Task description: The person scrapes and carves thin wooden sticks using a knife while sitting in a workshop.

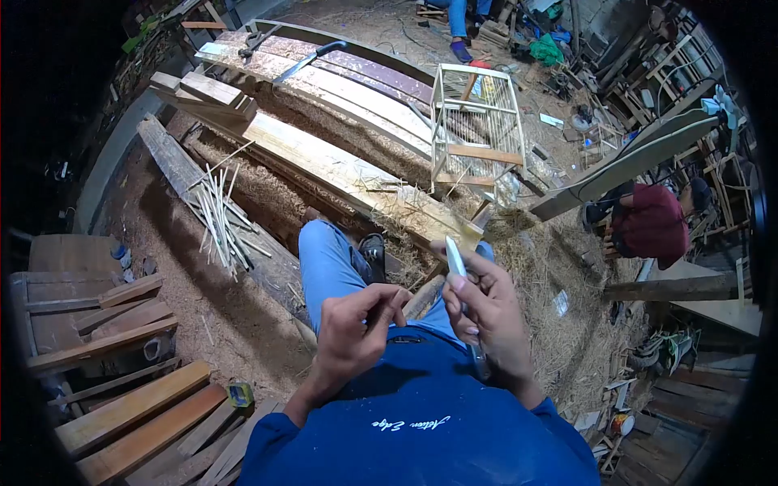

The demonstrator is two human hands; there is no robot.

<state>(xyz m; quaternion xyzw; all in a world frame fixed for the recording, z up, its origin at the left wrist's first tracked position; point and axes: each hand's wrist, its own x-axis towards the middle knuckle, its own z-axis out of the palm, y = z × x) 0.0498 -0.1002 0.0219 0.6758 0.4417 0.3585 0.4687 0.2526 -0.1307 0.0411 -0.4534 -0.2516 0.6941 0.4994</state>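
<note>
My right hand (486,308) is closed around a knife with a pale, pointed blade (455,257) that sticks up past the thumb. To its left, my left hand (361,324) is closed in a pinch, its fingertips together; whatever they hold, if anything, is too small to make out. The two hands are apart, in front of the blue shirt (421,441). Beyond them lies a long light plank (324,166) with thin shavings on it.
Thin sticks (217,215) are piled on a worn board at the left. A slatted wooden cage (478,130) stands behind the plank. A saw (312,61) lies farther back. Stacked boards (134,405) are at lower left. Another person (652,223) is at the right.
</note>
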